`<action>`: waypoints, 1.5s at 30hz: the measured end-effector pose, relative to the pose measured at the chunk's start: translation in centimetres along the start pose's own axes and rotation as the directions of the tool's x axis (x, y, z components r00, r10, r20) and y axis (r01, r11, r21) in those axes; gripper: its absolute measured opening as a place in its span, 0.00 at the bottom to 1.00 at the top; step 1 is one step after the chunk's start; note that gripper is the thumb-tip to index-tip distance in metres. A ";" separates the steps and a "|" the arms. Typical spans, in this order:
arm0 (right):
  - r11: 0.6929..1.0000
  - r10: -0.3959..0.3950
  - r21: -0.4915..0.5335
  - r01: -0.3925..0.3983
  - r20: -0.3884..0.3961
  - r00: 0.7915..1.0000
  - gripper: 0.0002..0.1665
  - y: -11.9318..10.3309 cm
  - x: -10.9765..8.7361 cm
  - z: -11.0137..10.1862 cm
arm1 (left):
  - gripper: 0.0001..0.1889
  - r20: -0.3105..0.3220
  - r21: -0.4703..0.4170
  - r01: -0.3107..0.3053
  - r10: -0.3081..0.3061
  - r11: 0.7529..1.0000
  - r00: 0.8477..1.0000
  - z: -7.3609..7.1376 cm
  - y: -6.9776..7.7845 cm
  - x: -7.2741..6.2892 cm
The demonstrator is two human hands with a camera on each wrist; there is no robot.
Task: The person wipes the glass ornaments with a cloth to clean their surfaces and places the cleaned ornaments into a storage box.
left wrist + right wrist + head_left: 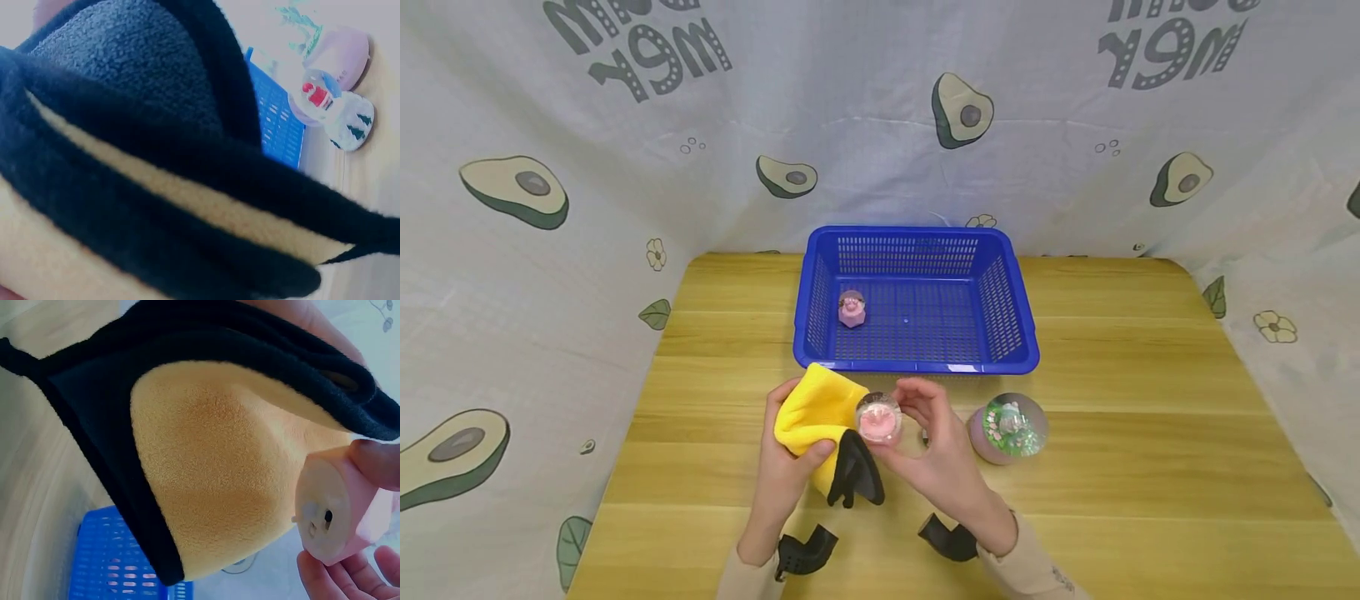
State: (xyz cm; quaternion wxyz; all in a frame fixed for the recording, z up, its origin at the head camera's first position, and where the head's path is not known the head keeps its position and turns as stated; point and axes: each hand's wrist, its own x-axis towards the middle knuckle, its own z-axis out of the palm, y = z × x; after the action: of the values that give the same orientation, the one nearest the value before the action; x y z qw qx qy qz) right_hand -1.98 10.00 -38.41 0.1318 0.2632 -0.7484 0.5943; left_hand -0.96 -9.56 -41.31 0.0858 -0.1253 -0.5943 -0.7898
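A yellow cloth with black edging [820,404] is gripped by my left hand [784,467], thumb over its front. Close beside the cloth, my right hand [947,458] holds a small snow globe [878,421] between thumb and fingers. Its dome faces up in the head view, and something pink sits inside. From the right wrist, the globe's pink faceted base [369,515] shows its pale underside, next to the cloth's yellow face [200,462]. Dark edging of the cloth [175,162] fills most of the left wrist view and hides the left fingers.
Behind the hands stands a blue plastic basket [917,367] holding a small pink snow globe [852,309]. Right of my right hand is a larger snow globe on a lilac base [1009,427]. A Santa snow globe [319,97] with a white base is mostly hidden behind the right hand.
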 end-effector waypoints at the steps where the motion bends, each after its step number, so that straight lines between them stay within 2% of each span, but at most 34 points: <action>1: 1.000 -0.007 -0.001 0.007 0.011 1.000 0.45 -0.1 0.1 -0.1 | 0.35 0.007 -0.004 -0.002 0.002 1.000 1.000 0.1 0.0 0.0; 9: 0.998 0.003 0.069 -0.006 0.054 0.999 0.37 -0.2 0.3 -0.3 | 0.37 0.079 0.028 -0.028 0.026 0.999 0.997 0.6 0.4 0.3; 14: 0.995 -0.026 0.096 0.019 0.073 0.997 0.33 -0.1 0.4 -0.5 | 0.39 0.113 0.053 0.007 -0.012 0.999 0.994 0.9 0.7 0.4; 17: 0.995 -0.054 0.088 0.046 0.091 0.994 0.32 -0.1 0.5 -0.5 | 0.38 0.132 0.077 0.023 -0.033 0.997 0.991 0.9 0.8 0.4; 25: 0.993 -0.121 -0.004 0.122 0.119 0.986 0.29 0.2 0.7 -1.0 | 0.36 0.203 0.159 -0.005 -0.028 0.987 0.979 0.6 1.0 0.8; 28: 0.988 -0.148 -0.023 0.153 0.135 0.980 0.28 0.2 0.9 -1.3 | 0.37 0.241 0.223 -0.019 -0.037 0.975 0.970 0.5 1.1 1.1; 33: 0.983 -0.166 -0.041 0.176 0.182 0.969 0.25 0.2 1.5 -1.9 | 0.37 0.301 0.341 -0.054 -0.055 0.938 0.952 0.3 1.0 1.3; 36: 0.996 -0.075 -0.027 0.083 0.224 0.972 0.23 -0.1 1.8 -2.4 | 0.37 0.324 0.394 -0.131 -0.004 0.910 0.946 0.4 0.6 1.2; 38: 0.998 0.053 0.004 -0.056 0.252 0.966 0.21 -0.3 1.8 -2.6 | 0.35 0.336 0.415 -0.222 0.078 0.882 0.939 0.6 0.3 1.2; 39: 0.990 0.131 0.022 -0.142 0.265 0.955 0.19 -0.4 1.8 -2.7 | 0.33 0.342 0.422 -0.274 0.128 0.864 0.931 0.7 0.2 1.2; 40: 0.969 0.219 0.050 -0.242 0.281 0.934 0.18 -0.4 1.8 -2.8 | 0.32 0.349 0.424 -0.323 0.176 0.846 0.920 0.9 0.2 1.3; 42: 0.903 0.372 0.101 -0.418 0.304 0.877 0.17 -0.4 1.8 -2.9 | 0.30 0.373 0.411 -0.418 0.269 0.810 0.888 1.3 0.1 1.4; 45: 0.771 0.513 0.213 -0.600 0.350 0.783 0.17 0.1 1.8 -2.9 | 0.28 0.409 0.384 -0.527 0.372 0.758 0.833 1.8 0.1 1.6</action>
State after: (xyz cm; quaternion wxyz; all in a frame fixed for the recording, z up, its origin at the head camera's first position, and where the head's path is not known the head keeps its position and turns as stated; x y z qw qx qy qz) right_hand -3.87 12.34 -36.85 -0.1994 0.1235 -0.6992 0.6753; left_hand -2.30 -7.88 -40.28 0.2100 -0.3622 -0.7288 -0.5419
